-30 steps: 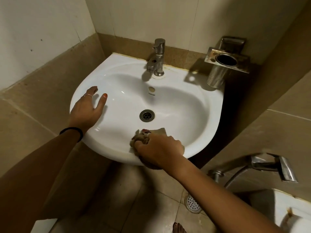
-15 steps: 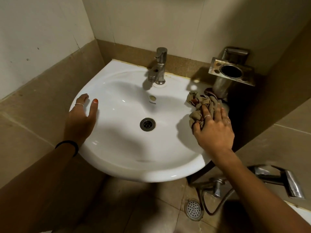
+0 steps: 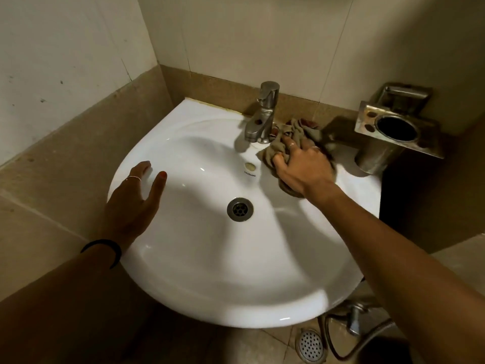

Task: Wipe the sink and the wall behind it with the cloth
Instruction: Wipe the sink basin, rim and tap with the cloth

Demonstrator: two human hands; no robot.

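Cloth (image 3: 294, 139) now beside tap (image 3: 262, 114), right hand (image 3: 301, 164) gripping it, left hand (image 3: 131, 203) spread.

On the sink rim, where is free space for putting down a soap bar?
Free: the back-left rim, between tap and corner. Crowded: right of the tap, where the right hand presses the cloth, beside the metal holder.

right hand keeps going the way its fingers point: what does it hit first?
Likely the faucet base: the right hand, gripping the cloth, points up-left at it. Depth unclear; it might pass behind to the wall.
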